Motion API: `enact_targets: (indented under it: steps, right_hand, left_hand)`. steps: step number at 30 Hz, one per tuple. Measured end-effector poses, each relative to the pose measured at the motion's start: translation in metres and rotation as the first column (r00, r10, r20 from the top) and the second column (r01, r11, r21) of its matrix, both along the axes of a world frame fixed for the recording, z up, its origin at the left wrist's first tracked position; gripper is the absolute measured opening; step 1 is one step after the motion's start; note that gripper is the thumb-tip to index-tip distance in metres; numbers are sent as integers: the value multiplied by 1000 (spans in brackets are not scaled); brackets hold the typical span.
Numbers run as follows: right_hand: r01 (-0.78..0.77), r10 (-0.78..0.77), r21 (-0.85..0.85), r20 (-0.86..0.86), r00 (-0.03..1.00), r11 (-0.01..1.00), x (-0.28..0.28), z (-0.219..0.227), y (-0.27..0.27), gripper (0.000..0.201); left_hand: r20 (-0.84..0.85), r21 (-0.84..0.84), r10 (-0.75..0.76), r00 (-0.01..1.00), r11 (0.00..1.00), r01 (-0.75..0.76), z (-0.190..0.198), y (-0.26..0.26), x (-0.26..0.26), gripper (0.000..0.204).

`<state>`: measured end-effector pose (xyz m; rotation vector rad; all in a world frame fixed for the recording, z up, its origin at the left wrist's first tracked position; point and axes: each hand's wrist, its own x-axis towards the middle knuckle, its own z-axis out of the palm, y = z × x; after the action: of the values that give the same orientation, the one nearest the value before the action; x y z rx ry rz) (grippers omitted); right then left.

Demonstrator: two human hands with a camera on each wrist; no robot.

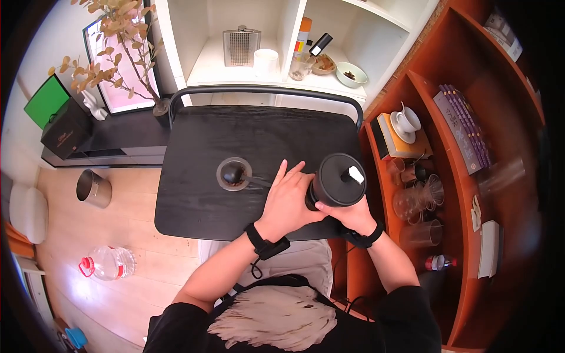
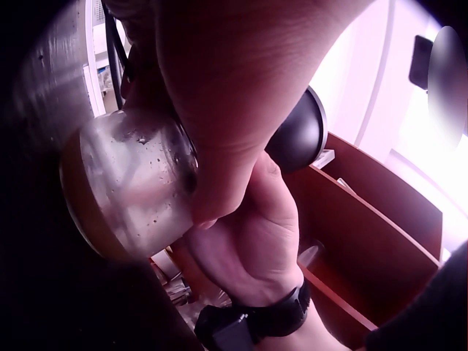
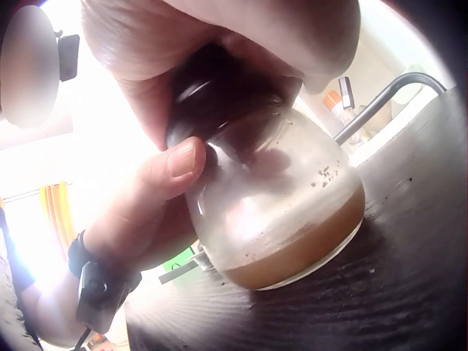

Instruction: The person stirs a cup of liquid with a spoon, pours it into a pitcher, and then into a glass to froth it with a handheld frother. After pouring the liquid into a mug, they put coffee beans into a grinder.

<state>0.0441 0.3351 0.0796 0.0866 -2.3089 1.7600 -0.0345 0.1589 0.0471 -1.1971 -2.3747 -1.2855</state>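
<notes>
A black round lidded top (image 1: 339, 179) faces up between the hands at the table's right side. Beneath it, in the right wrist view, a clear glass vessel (image 3: 278, 205) with a dark neck and brown liquid is tilted over the table; the glass (image 2: 139, 183) shows in the left wrist view too. My right hand (image 1: 353, 215) grips the dark part just below the lid. With its thumb against the vessel's neck, my left hand (image 1: 286, 200) holds it from the left, two fingers extended. Some fingertips are hidden. Left of the hands lies a round dish (image 1: 223, 184) with a black spoon (image 1: 233, 172).
The black table (image 1: 194, 206) has a raised metal rail (image 1: 265, 88) at its back. White shelves (image 1: 206, 69) stand behind it, with a flask, cup and bowls. A red-brown shelf (image 1: 376, 170) with glassware and books borders its right. A bin (image 1: 94, 189) and large bottle (image 1: 112, 263) are left.
</notes>
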Motion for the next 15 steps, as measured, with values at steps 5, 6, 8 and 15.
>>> enact_targets:
  steps: [5,6,8,15]
  right_hand:
    - [42,-42,-64,3,999,997,3,0,-7,55]
    - [50,-50,-67,4,999,997,3,0,-7,55]
    - [46,-48,57,23,999,997,3,3,-1,60]
    - [-173,171,-4,-124,977,985,-9,10,22,110]
  left_hand:
    - [-6,-34,-5,1000,999,5,-1,1,1,63]
    - [-5,-36,-13,1000,999,13,0,1,1,63]
    - [1,-36,-14,1000,999,14,2,0,1,63]
    - [25,-146,-51,998,988,54,12,1,-1,71]
